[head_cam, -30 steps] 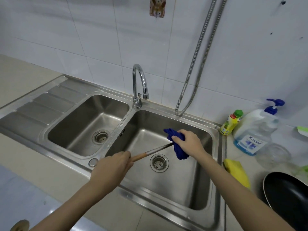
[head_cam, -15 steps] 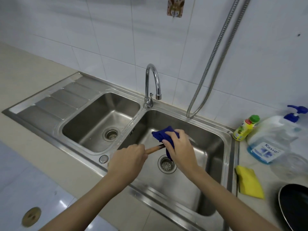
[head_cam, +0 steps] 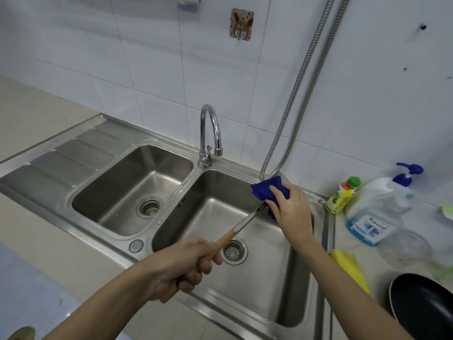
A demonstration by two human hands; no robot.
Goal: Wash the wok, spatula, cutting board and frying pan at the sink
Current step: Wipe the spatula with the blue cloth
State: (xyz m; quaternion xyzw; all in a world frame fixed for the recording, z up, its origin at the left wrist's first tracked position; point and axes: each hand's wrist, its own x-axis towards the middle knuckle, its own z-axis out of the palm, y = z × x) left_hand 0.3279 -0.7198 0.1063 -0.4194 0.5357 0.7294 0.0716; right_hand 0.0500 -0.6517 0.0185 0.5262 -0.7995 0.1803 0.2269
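Two hands in view. Left hand point(head_cam: 182, 265): near centre, fingers curled tight round the wooden handle end of one spatula point(head_cam: 241, 225). Spatula: held above the right basin, slanting up and to the right from the left hand; far end wrapped in one blue cloth point(head_cam: 268, 191), blade mostly hidden. Right hand point(head_cam: 289, 209): fingers curled over the blue cloth, clamping it round the far end of the spatula, at the far right part of the right basin.

One steel sink point(head_cam: 122, 231) with two basins, each with one round drain strainer. One ribbed draining board at the far left. One curved tap point(head_cam: 210, 128) at the far edge between the basins, spout over the right basin, no water stream visible. One looped metal hose point(head_cam: 301, 89) hanging down the tiled wall, its low bend just behind the cloth.

Table point(head_cam: 372, 261) right of the sink: one small yellow bottle point(head_cam: 343, 196) with green cap, one large pump bottle point(head_cam: 377, 209) with blue liquid just right of it, one clear glass item nearer, blurred. One yellow sponge point(head_cam: 350, 268) beside the sink rim. One black frying pan point(head_cam: 424, 307) at the near right corner, partly cut off by the frame edge.
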